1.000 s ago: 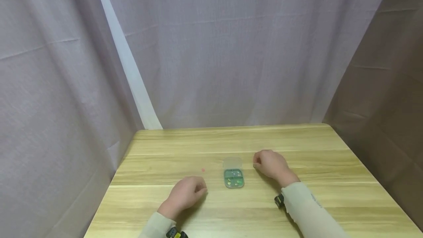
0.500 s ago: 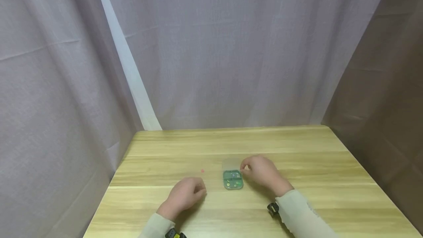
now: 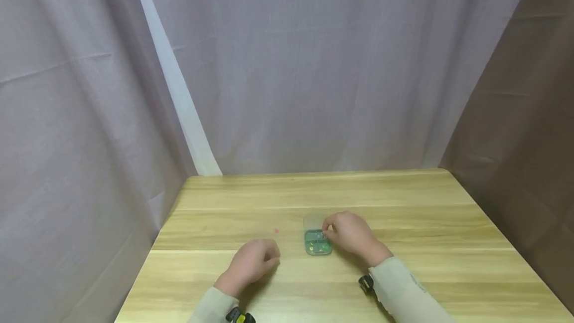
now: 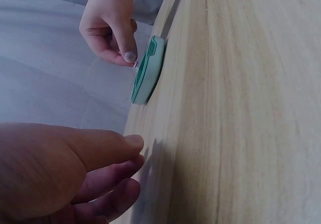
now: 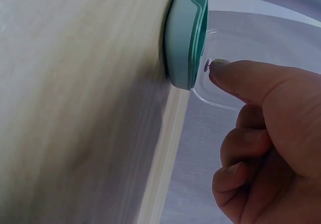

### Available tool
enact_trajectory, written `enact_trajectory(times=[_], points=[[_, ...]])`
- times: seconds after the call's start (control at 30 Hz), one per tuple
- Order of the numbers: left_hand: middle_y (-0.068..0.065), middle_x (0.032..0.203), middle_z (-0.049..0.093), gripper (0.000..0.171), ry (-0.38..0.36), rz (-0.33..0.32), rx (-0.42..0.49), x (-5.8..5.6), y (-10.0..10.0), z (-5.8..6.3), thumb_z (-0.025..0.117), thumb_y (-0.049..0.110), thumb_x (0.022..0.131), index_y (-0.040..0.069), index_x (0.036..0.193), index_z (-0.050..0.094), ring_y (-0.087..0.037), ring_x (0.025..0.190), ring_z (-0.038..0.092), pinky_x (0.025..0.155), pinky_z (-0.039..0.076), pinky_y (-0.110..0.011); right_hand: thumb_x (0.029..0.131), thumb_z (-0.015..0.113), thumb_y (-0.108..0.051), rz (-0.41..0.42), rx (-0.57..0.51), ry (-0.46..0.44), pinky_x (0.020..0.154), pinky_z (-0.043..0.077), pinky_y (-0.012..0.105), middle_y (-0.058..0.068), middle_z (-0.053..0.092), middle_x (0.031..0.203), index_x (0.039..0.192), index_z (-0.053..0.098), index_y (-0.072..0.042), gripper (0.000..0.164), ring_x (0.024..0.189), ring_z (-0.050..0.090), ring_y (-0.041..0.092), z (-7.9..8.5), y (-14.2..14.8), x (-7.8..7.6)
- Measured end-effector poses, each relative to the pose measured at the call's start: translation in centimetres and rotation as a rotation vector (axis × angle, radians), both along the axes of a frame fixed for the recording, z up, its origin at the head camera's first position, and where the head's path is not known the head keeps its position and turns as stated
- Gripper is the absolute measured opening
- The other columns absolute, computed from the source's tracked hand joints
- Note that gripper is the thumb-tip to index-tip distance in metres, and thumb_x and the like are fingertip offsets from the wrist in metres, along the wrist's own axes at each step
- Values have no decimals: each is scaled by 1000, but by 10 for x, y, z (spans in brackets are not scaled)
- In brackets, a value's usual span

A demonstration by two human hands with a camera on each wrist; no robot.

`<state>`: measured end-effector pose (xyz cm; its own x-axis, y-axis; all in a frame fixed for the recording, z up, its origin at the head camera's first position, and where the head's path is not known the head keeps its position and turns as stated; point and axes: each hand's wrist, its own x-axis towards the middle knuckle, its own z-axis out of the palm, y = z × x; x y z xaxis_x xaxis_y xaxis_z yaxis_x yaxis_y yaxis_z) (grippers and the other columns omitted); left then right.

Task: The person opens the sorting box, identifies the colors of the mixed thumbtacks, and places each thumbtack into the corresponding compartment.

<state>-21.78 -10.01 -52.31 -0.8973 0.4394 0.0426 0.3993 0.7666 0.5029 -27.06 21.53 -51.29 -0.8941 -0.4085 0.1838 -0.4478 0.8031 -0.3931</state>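
Over the table's point(image 3: 206, 238) near side, left hand point(image 3: 252, 262) loosely curled, holding nothing. Set on it beyond, green divided box point(image 5: 180, 45), clear lid point(image 3: 312, 222) open, yellow and green bits point(image 3: 311, 248) inside. Over its far right corner, right hand point(image 3: 352, 234) pinching a tiny purplish piece point(image 5: 207, 65).

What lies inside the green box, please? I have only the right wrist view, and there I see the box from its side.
Observer: The head view shows small yellow and green pieces in the near compartments of the green box.
Operator: Thank you. Is there also some piece outside it, on the table?
Observer: Yes, one small pink piece lies to the left of the box.
Operator: And where is the left hand, please?
Observer: In the head view it is to the left of the box, closer to the person than the pink piece is.
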Motion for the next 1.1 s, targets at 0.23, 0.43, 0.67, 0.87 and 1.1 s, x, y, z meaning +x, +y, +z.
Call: enact_trajectory(times=[0.23,0.43,0.67,0.87,1.1], points=[[16,85,71,8,-10,33,7,-2,0,3,84,22,95,23,95,76,-3,79,64,76,58,-32,94,87,-24,-24,5,-7,56,43,31,-17,56,70,96,82,-24,6,60,46,8,-3,2,-3],[15,88,71,9,39,52,-12,-5,-2,1,83,21,95,24,92,74,-7,85,67,81,60,-36,97,82,-25,-48,-21,-31,57,44,31,-15,56,72,102,82,-22,6,64,49,8,-1,20,-4],[13,89,69,8,65,82,-22,-7,-7,-1,81,23,96,22,93,74,-9,85,65,80,59,-38,101,79,-25,-99,-34,-32,54,41,32,-13,54,68,101,82,-22,3,59,48,9,9,41,-8],[7,95,70,10,64,114,-42,-8,-7,-1,84,22,94,18,100,77,-13,87,66,79,60,-39,101,78,-23,-129,-60,-29,55,42,33,-12,55,69,101,82,-22,4,59,49,10,15,52,-9],[5,99,74,13,48,110,-36,-9,-9,-1,85,23,94,17,102,77,-17,91,70,84,61,-43,102,78,-23,-132,-70,-28,54,42,34,-11,55,67,101,81,-19,5,57,49,11,19,57,-7]])
